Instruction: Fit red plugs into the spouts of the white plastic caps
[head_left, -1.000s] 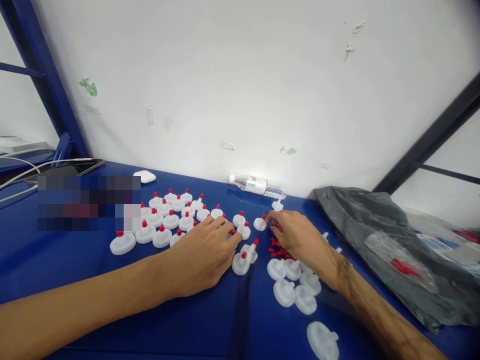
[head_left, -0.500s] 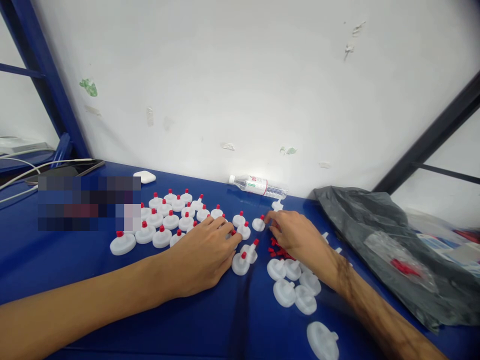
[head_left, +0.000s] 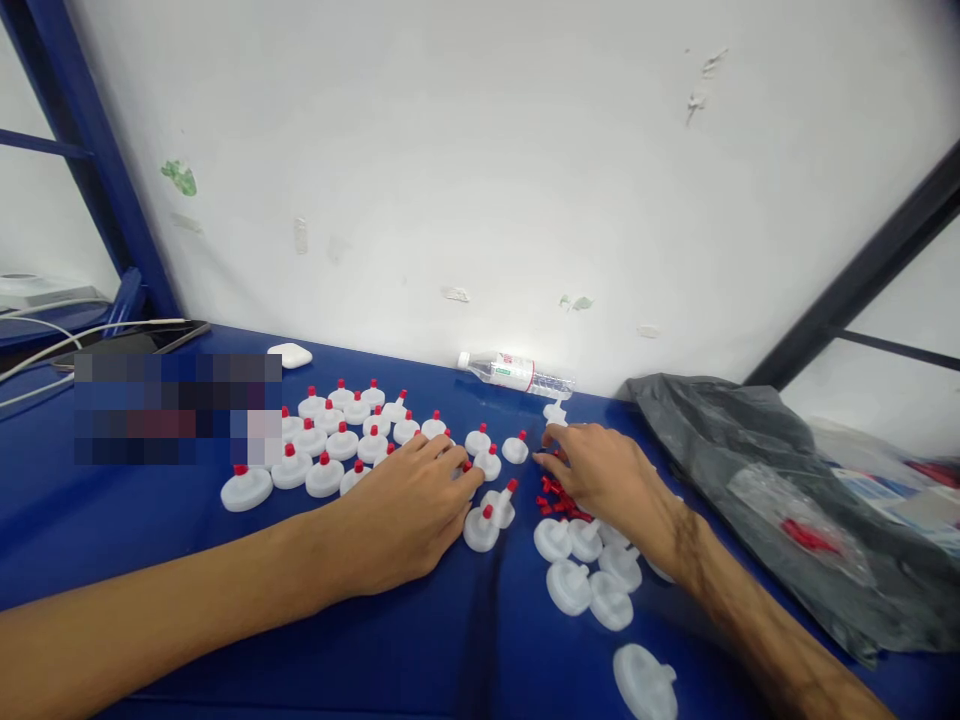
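My left hand (head_left: 420,505) rests palm down over white squeeze-bottle lids with red tips (head_left: 324,475); its fingers are loosely bent and spread, their ends partly hidden among the lids. Beside its fingertips stand two more red-tipped lids (head_left: 481,530), one tilted against the other. My right hand (head_left: 607,480) hovers above a small heap of loose red caps (head_left: 555,495), thumb and fingertips apart with no held thing visible. Just left of these fingertips stands a single red-tipped lid (head_left: 515,450). Several lids without red tips (head_left: 570,587) lie below my right hand.
A clear plastic bottle (head_left: 514,371) lies along the white wall. On the right a grey plastic bag (head_left: 720,470) carries a clear bag with red pieces (head_left: 810,535). A white case (head_left: 290,355) and a phone with cables (head_left: 172,337) are at the left back of the blue table (head_left: 360,650).
My right hand has drawn back slightly to the right, away from the single red-tipped lid, and its fingertips have parted. My left hand stays where it was.
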